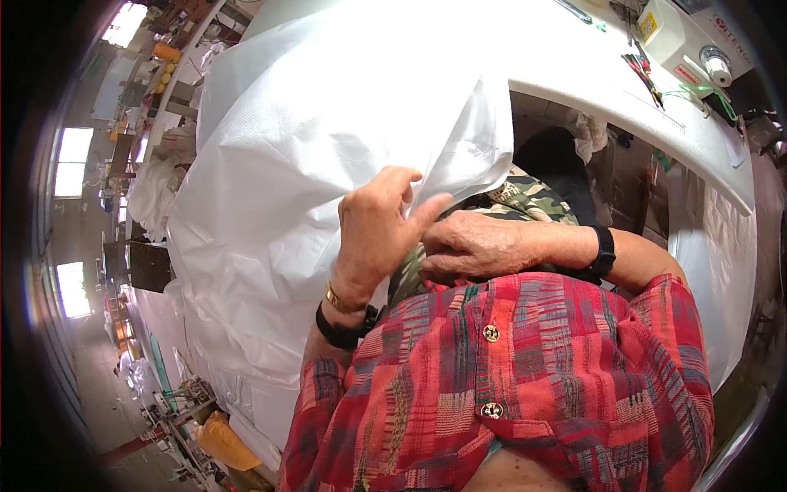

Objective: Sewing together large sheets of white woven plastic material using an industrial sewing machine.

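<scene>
A large white textured plastic-like sheet (270,189) lies in folds over the table and hangs down at my left. My left hand (373,230) is just in front of its near edge, thumb and forefinger stretched apart; its other fingers curl partly out of sight. Nothing shows between the thumb and forefinger. Beside it, close to my waist, my right hand (471,244) is closed with fingers curled in. Whatever those fingers hold, if anything, is hidden. Camouflage-patterned cloth (537,195) covers my lap below the sheet's edge.
The white tabletop (590,102) curves round to the right. On it stands a white sewing machine (684,45), with a small bundle of colourful-handled tools (643,78) near it. Crumpled white material (156,197) lies at the left, and a yellow-orange bundle (225,441) lower left.
</scene>
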`<state>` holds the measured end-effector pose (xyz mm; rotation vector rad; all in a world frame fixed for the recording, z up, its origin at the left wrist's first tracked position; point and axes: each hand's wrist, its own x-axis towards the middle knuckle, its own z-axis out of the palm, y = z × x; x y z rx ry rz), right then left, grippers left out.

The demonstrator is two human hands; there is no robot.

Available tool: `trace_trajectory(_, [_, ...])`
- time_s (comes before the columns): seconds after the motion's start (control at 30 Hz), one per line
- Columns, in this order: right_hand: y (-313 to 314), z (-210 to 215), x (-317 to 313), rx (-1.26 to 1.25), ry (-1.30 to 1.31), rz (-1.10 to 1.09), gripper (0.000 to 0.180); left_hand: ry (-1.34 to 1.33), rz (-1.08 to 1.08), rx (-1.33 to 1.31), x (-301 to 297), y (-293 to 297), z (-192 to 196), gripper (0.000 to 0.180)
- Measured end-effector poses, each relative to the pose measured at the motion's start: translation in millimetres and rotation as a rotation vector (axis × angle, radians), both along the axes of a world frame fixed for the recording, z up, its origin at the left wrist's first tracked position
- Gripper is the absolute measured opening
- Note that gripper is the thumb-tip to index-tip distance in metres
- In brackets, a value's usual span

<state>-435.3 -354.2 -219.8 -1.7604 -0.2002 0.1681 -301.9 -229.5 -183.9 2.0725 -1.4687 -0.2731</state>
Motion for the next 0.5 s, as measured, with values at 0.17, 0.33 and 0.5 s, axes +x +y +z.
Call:
trace_trajectory(0.17, [-12,-19,-14,-0.082,-0.025,-0.548,0.022,-0.04,0.007,-0.058,9,-4,-12,0.012])
trace_trajectory(0.33, [-36,-42,-38,0.285,0.275,-0.939,0.027,0.107,0.123,-0.162,12,0,-12,0.011])
trace_trajectory(0.5, [-34,-61,-28,0.481,0.431,-0.765,0.034,0.412,0.153,-0.266,20,-7,0,0.01])
